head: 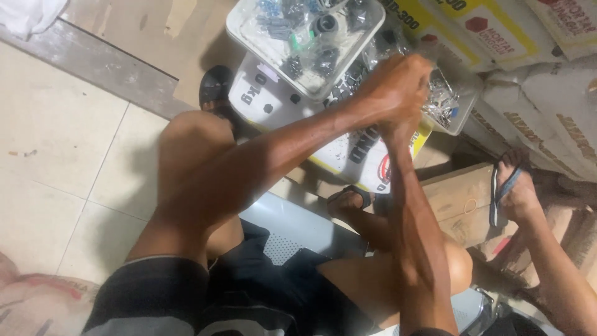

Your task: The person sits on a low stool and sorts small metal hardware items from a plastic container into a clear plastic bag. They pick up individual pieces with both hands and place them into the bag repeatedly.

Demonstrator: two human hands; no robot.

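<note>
Both hands, the left hand (pixel 390 87) and right hand (pixel 407 118), are being pressed together right beside the clear plastic tub of small metal fittings (pixel 443 102), with whatever's clamped between them being hidden.

Building-supply storeroom or hardware shop, stacked printed paper sacks of mortar mix (pixel 547 118), clear plastic tubs of small grey and metal fittings (pixel 305 37), brown cardboard box (pixel 460 202), pale tiled floor (pixel 56 168) beside bare concrete
</note>
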